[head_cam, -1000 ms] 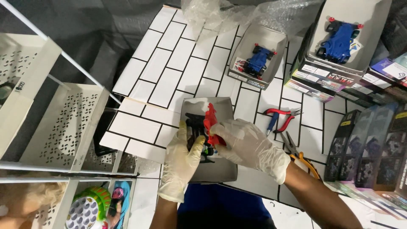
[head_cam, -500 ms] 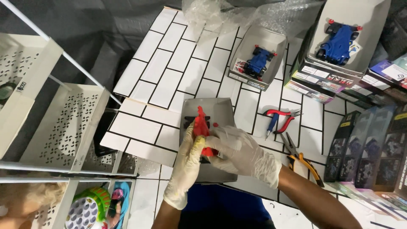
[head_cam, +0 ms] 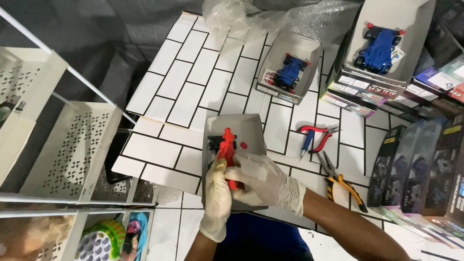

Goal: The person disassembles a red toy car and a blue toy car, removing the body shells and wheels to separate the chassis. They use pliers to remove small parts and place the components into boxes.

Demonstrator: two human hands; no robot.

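Gloved hands meet low in the head view, just under centre. The left hand (head_cam: pixel 216 198), in a thin white glove, wraps around the lower end of a red plastic toy-car body shell (head_cam: pixel 226 153), and the right hand (head_cam: pixel 263 181), gloved the same way, pinches that shell from the 3 o'clock side; both are closed on it. The shell stands tilted up over a shallow grey cardboard tray (head_cam: pixel 251 128), with a black part (head_cam: pixel 214 143) just showing at its 9 o'clock edge and a small red round piece (head_cam: pixel 243 144) at its 3 o'clock side. The tray lies on a white table top patterned like brick tile with black lines (head_cam: pixel 193 72).

At 1 o'clock from the tray sits a small open grey box with a blue toy racing car inside (head_cam: pixel 289 71), labels along its near wall. Farther toward 2 o'clock, a larger open box holding a bigger blue toy car (head_cam: pixel 378 42) rests on a stack of flat printed packages (head_cam: pixel 360 92) with white label strips on their edges. Crumpled clear bubble wrap (head_cam: pixel 270 19) lies at 12 o'clock. Red-handled pliers (head_cam: pixel 316 134) lie at 3 o'clock from the tray, with orange-and-black-handled pliers (head_cam: pixel 340 181) near them toward 4 o'clock. Dark upright kit boxes (head_cam: pixel 415 169) line the right edge. White perforated shelf bins (head_cam: pixel 67 150) fill the 9 o'clock side.
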